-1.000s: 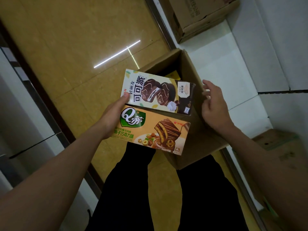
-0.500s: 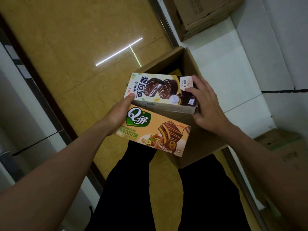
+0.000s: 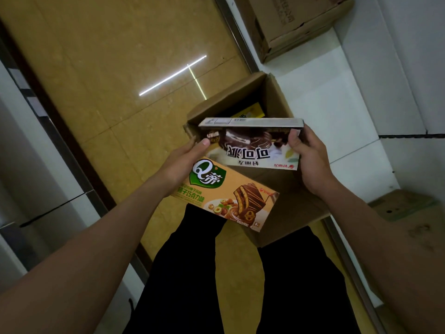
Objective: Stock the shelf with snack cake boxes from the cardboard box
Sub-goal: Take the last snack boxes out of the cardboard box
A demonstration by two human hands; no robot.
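A: Where are the cake boxes now?

B: Both are in the air above the open carton (image 3: 277, 97). The left hand (image 3: 183, 162) holds the orange box (image 3: 231, 196) from below, its thumb pressing on the white box (image 3: 252, 145). The right hand (image 3: 310, 155) has its fingers curled around the other end of the white box.

A: How will they handle?

B: I think they are light and stiff, but thin cardboard dents. It is better to hold them at the short ends.
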